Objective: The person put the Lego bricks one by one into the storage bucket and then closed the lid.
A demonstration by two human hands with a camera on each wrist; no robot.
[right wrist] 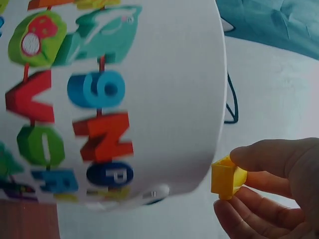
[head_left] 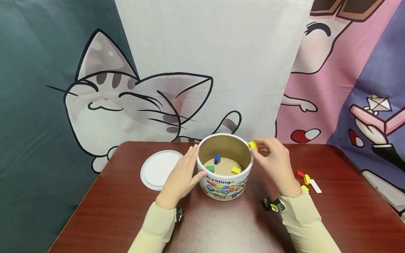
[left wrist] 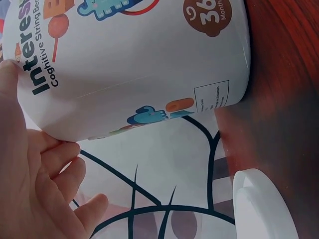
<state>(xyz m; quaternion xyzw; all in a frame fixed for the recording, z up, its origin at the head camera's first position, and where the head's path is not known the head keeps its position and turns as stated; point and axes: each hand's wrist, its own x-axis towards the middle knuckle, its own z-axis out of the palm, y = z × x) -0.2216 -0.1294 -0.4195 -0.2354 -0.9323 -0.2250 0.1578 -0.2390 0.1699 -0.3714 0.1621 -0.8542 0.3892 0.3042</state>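
A round white tub (head_left: 224, 189) with coloured letters printed on its side stands uncovered on the table. My left hand (head_left: 181, 173) rests against its left rim with fingers extended, the thumb on the near rim. In the left wrist view, that hand's fingers (left wrist: 65, 172) touch the tub's wall. At the right rim, my right hand (head_left: 275, 160) pinches a yellow toy brick (right wrist: 227, 178) between thumb and fingers. Inside the tub lie a blue brick (head_left: 217, 160), a green brick (head_left: 210, 169) and a yellow brick (head_left: 235, 170).
A white round lid (head_left: 155, 172) lies on the table left of the tub. Right of my right wrist are a red brick (head_left: 300, 173), two yellow bricks (head_left: 307, 179) and a white flat piece (head_left: 315, 186). A printed cloth (head_left: 215, 42) hangs behind the table.
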